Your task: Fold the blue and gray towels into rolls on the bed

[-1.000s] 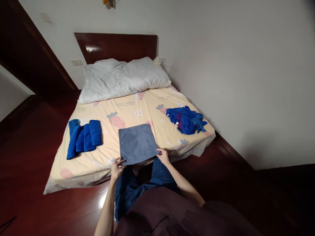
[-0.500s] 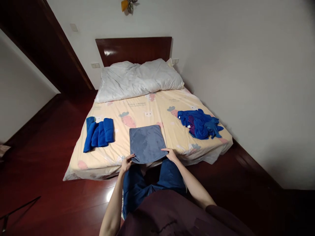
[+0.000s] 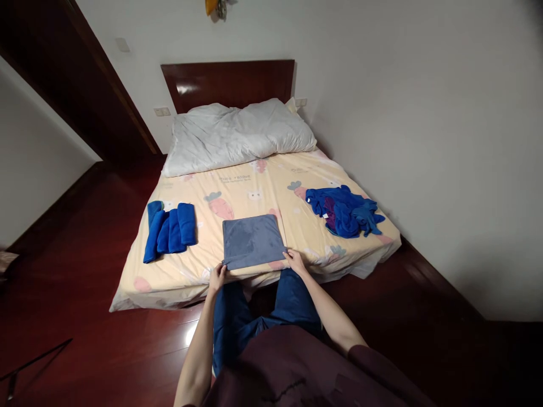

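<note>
A grey cloth [image 3: 253, 240] lies flat near the front edge of the bed, its near edge turned over in a narrow strip. My left hand [image 3: 218, 277] pinches the near left corner of this cloth. At the near right corner, my right hand [image 3: 294, 260] grips the same edge between thumb and fingers. Several rolled blue cloths [image 3: 170, 230] lie side by side to the left. On the right is a loose heap of blue cloths [image 3: 345, 212] with a purple piece among them.
The bed [image 3: 254, 195] has a yellow patterned sheet. A white quilt [image 3: 240, 137] lies by the dark wooden headboard [image 3: 229, 85]. A wall [image 3: 424, 141] runs along the right side. A thin dark bar [image 3: 38, 359] is at the lower left.
The near edge of the grey cloth has been turned over and away from me, making the cloth shorter. Both hands have moved slightly with it and still hold its corners.
</note>
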### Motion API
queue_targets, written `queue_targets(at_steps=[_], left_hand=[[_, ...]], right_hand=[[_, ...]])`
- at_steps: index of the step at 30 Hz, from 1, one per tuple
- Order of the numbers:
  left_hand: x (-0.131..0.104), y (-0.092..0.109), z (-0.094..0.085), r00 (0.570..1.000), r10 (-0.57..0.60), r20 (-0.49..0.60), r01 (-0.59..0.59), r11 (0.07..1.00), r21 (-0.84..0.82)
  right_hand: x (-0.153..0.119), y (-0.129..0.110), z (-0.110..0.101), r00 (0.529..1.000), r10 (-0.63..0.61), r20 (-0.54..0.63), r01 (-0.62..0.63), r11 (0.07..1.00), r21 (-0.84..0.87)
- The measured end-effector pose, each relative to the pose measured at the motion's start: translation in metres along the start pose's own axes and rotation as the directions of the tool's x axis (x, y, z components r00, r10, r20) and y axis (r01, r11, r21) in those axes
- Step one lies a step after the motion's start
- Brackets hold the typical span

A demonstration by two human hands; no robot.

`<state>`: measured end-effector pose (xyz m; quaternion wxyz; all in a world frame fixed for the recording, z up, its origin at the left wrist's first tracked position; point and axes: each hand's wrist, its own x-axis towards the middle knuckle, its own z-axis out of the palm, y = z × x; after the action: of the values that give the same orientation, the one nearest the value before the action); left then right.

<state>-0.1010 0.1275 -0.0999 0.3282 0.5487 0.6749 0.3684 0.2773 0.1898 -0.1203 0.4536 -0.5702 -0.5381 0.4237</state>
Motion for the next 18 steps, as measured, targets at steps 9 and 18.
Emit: queue_targets(at_steps=[9, 18], left_hand=[[0.0092, -0.0019, 0.0044, 0.995, -0.096, -0.040, 0.097, 0.994, 0.040], [0.0022, 0.0002, 0.0106, 0.968, -0.229, -0.101, 0.232, 0.972, 0.022]], right_hand=[[0.0034, 0.0020, -0.0026, 0.999, 0.031, -0.021, -0.032, 0.997, -0.068], [0.0086, 0.0093, 0.0008, 0.996, 0.066, -0.057, -0.075, 0.983, -0.168]])
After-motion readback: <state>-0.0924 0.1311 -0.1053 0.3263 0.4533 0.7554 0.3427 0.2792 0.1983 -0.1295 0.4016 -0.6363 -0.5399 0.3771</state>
